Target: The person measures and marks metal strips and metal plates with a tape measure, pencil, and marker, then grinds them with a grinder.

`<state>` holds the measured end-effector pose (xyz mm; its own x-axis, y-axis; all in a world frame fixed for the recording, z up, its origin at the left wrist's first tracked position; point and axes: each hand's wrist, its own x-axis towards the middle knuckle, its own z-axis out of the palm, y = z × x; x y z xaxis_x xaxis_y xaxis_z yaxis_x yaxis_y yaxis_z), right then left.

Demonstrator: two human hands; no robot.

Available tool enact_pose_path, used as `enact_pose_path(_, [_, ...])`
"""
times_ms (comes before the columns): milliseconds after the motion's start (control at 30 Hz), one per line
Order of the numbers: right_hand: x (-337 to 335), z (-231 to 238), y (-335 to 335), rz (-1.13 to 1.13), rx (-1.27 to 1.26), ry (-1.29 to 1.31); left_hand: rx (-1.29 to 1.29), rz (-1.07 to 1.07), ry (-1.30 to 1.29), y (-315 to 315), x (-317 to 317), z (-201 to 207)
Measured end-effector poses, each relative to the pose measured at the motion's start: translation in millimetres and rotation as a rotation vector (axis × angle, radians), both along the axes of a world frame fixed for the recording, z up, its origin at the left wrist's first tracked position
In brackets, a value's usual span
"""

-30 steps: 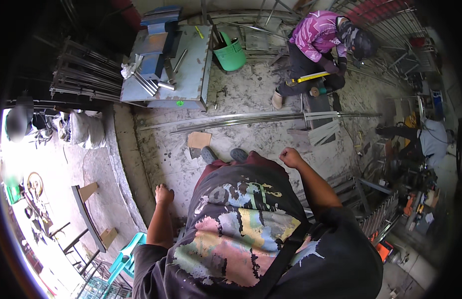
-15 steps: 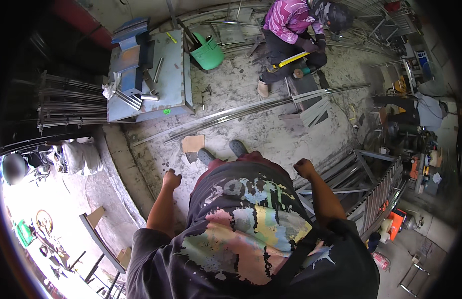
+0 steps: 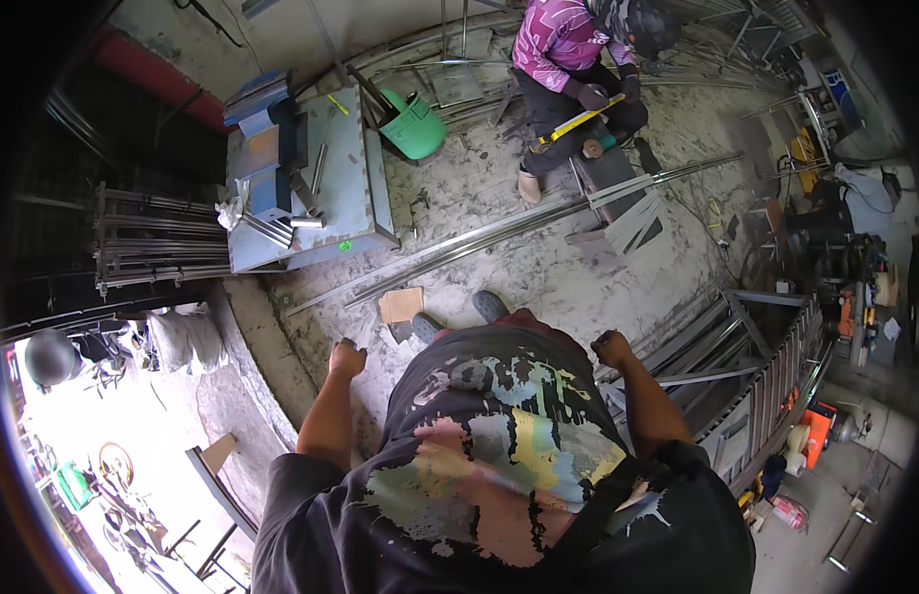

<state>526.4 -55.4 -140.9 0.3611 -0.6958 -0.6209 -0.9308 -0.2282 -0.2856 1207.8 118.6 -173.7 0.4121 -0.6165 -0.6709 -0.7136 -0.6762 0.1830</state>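
My left hand (image 3: pixel 349 358) hangs at my left side, fingers curled into a loose fist, and nothing shows in it. On the other side my right hand (image 3: pixel 611 349) is also curled closed, beside the metal frames; no object is visible in its grip. Between and beyond the hands are my grey shoes (image 3: pixel 489 306) on the stained concrete floor (image 3: pixel 539 267). A brown cardboard piece (image 3: pixel 401 305) lies in front of my left shoe. Long metal bars (image 3: pixel 450 243) stretch across the floor ahead of me, touched by neither hand.
At the left front stands a metal worktable (image 3: pixel 365 188), next to a green bucket (image 3: pixel 416 129). A co-worker (image 3: pixel 568 59) sits ahead, gloved hands on a yellow level (image 3: pixel 578 121). Welded metal frames (image 3: pixel 747 396) stand close on my right. A low concrete ledge (image 3: pixel 266 346) runs along my left.
The view has shifted a little, so the worktable, bars and frames appear slightly lower and farther right. Both my hands stay closed at my sides. The co-worker's yellow level has moved slightly.
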Motion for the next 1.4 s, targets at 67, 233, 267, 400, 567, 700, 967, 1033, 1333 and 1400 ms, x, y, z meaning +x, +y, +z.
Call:
enact_pose_path(67, [1.3, -5.0, -9.2, -0.242, 0.113, -0.02, 0.015, -0.011, 0.019, 4.4, -1.0, -4.4])
enact_pose_path(233, [38.0, 13.2, -33.0, -0.379, 0.118, -0.053, 0.036, -0.023, -0.085, 42.3, 1.9, -26.8])
enact_pose_path(267, [42.2, 15.3, -36.4, -0.334, 0.137, -0.044, 0.032, -0.008, -0.092, 48.3, 2.3, -28.7])
enact_pose_path(400, [38.6, -0.3, -45.9, -0.244, 0.151, -0.049, 0.018, 0.068, -0.078, 50.7, -3.5, -21.7])
enact_pose_path(567, [42.8, -11.2, -74.9, -0.059, 0.201, -0.057, 0.021, 0.198, -0.077, 58.8, -17.9, -2.6])
enact_pose_path(700, [62.7, -12.8, -102.6, -0.012, 0.199, 0.049, 0.055, 0.274, -0.102, 74.7, -32.7, 6.2])
enact_pose_path(967, [94.3, -34.4, -149.5, 0.108, 0.18, -0.04, 0.141, 0.385, -0.055, 121.3, -66.3, 3.7])
enact_pose_path(1033, [100.0, -45.1, -164.2, 0.118, 0.252, -0.051, 0.14, 0.457, -0.063, 131.4, -80.8, 11.3])
enact_pose_path(1333, [139.7, -75.6, -220.4, 0.295, 0.302, 0.075, 0.006, 0.757, -0.104, 175.2, -174.0, 28.2])
enact_pose_path(1400, [163.1, -72.8, -233.3, 0.354, 0.327, 0.114, 0.006, 0.896, -0.022, 187.4, -201.4, 35.4])
